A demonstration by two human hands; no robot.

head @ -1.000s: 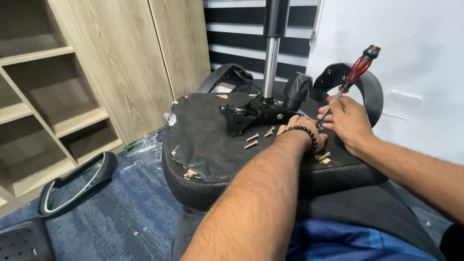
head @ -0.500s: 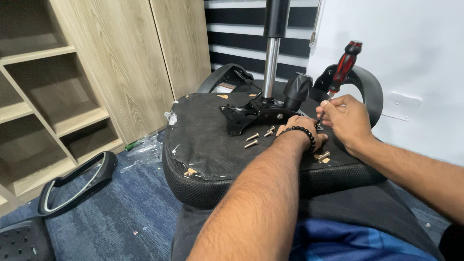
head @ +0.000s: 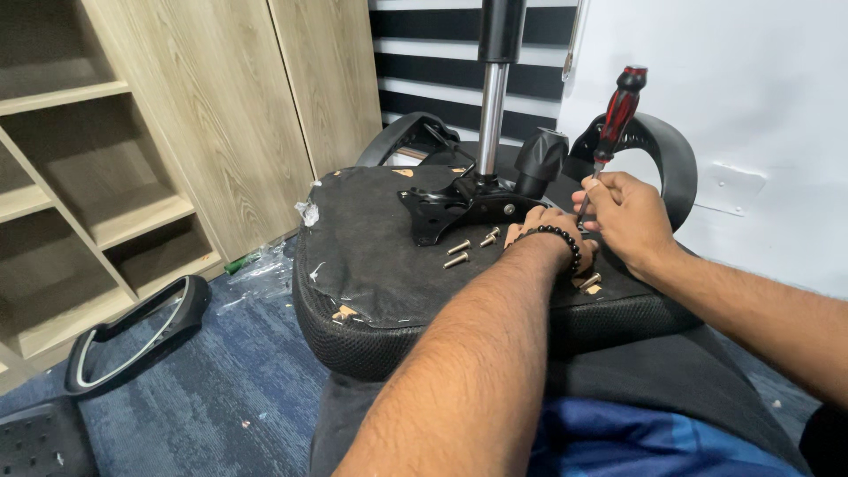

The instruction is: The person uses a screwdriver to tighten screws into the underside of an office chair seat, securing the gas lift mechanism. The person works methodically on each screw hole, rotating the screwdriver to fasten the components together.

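Note:
An upturned black office chair seat (head: 371,238) lies before me, with its black metal base plate (head: 450,208) and chrome gas cylinder (head: 491,115) standing up from it. My right hand (head: 627,216) holds the shaft of a red and black screwdriver (head: 616,115), tip down at the plate's right side. My left hand (head: 543,225), with a black bead bracelet on the wrist, rests on the seat beside the plate; its fingers are mostly hidden. Several loose screws (head: 468,247) lie on the seat just left of my left hand.
A detached black armrest (head: 132,336) lies on the blue carpet at the left. Wooden shelves (head: 79,194) and cabinet doors stand behind it. A white wall (head: 733,106) is at the right, and another armrest (head: 667,155) curves up behind my right hand.
The screwdriver's handle has swung from leaning right to more upright. My right hand shifted slightly on the shaft; my left hand stayed in place.

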